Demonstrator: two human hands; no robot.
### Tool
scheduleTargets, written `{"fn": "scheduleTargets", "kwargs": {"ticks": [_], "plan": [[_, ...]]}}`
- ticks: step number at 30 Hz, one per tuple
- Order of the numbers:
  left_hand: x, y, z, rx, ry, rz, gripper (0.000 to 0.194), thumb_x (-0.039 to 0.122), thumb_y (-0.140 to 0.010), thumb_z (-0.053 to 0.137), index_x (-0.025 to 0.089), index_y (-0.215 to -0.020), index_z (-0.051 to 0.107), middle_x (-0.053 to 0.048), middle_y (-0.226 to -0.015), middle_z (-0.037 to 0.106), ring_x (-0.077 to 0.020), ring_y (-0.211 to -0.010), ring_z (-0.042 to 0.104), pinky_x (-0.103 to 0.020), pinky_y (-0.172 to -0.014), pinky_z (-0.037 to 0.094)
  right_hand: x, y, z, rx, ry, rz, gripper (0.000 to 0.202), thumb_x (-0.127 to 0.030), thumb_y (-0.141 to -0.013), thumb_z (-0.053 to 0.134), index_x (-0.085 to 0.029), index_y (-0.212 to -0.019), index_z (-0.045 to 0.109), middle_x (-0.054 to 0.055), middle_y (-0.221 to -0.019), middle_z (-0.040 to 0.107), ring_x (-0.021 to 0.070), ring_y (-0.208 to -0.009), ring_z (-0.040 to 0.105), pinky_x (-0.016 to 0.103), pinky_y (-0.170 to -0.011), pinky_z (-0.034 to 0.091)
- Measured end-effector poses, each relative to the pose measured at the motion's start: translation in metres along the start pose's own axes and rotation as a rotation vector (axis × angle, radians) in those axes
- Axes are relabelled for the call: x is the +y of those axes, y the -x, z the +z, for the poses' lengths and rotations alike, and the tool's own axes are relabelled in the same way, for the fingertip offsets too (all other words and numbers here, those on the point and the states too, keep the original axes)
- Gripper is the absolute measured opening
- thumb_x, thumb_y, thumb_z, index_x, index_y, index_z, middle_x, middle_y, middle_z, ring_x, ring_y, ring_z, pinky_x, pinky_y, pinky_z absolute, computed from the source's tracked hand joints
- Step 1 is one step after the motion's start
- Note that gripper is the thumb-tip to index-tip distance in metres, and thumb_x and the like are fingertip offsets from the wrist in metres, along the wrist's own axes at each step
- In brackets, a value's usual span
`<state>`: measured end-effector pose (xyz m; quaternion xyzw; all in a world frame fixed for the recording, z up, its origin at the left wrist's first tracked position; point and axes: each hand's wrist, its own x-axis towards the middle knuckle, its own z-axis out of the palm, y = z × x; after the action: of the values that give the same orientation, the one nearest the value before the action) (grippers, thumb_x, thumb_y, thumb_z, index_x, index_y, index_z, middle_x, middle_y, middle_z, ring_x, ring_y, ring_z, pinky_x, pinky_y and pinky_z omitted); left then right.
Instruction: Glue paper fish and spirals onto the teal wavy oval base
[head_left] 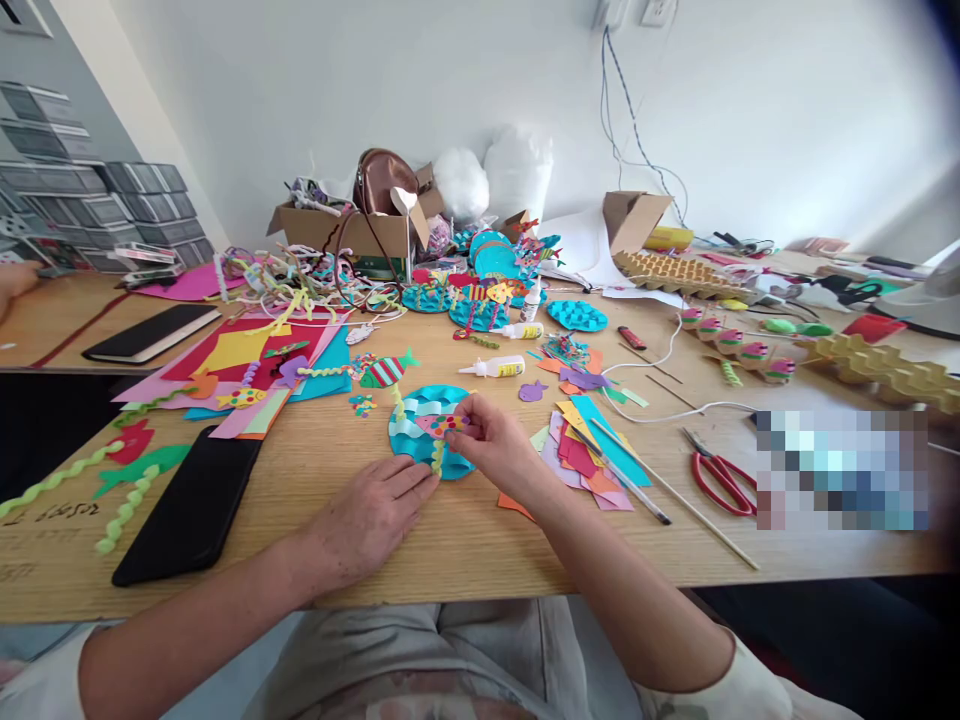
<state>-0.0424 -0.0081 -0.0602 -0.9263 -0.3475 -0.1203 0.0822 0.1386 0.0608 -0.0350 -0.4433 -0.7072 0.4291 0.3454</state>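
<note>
- White wall (315, 80) behind a wood-grained table (315, 585); a cardboard box (375, 238) stands far back, at 11 o'clock from the blue disc (407, 447), the clock's centre here.
- Left forearm comes in from 8 o'clock; the left hand (366, 520) lies low at 7 o'clock, back upward, fingers side by side, slightly bent and pointing towards 2; their tips meet the disc's near rim; the thumb is hidden, so I cannot tell whether they grip.
- Right forearm slants in from 4 o'clock; the right hand (486, 438) bends inward over the disc, its thumb and forefinger pinching the right end of a dotted pink fish (433, 426); this fish is above the disc's middle, a wavy yellow stem (436, 458) just below it.
- Striped fish (384, 372) at 11 o'clock, near the disc; glue bottle (499, 367) between 1 and 2; paper scraps (574, 462) at 3, red-handled scissors (720, 480) beyond them; black phone (184, 510) between 8 and 9.
</note>
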Motion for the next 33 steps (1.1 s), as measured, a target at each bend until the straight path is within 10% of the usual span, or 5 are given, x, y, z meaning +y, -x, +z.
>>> {"fn": "scheduleTargets", "kwargs": {"ticks": [7,16,33], "plan": [[-0.003,0.0,0.002,0.005,0.029,0.008,0.032,0.014,-0.089,0.037,0.006,-0.115,0.055,-0.014,-0.112,0.06,-0.0251,-0.105,0.052,-0.042,-0.09,0.047,0.019,0.004,0.008,-0.151,-0.174,0.124,0.027,-0.02,-0.062,0.062,-0.019,-0.086,0.05,-0.005,-0.066,0.052,0.0097,-0.061,0.05,0.021,-0.057,0.039],[-0.006,-0.003,0.001,0.012,0.085,-0.005,0.031,0.015,-0.09,0.037,0.01,-0.114,0.055,-0.013,-0.108,0.06,-0.0234,-0.102,0.053,-0.041,-0.091,0.045,0.017,0.003,0.012,-0.208,0.525,-0.03,0.011,-0.014,-0.07,0.056,-0.018,-0.073,0.065,0.0,-0.072,0.063,0.0113,-0.065,0.054,0.02,-0.057,0.034],[-0.009,-0.002,0.001,-0.034,0.191,-0.068,0.032,0.01,-0.086,0.041,0.01,-0.115,0.053,-0.012,-0.109,0.055,-0.0228,-0.104,0.051,-0.038,-0.093,0.045,0.019,0.004,0.013,-0.209,0.66,-0.095,0.016,-0.016,-0.076,0.051,-0.017,-0.073,0.066,0.002,-0.071,0.065,0.0115,-0.065,0.053,0.021,-0.056,0.03]]}}
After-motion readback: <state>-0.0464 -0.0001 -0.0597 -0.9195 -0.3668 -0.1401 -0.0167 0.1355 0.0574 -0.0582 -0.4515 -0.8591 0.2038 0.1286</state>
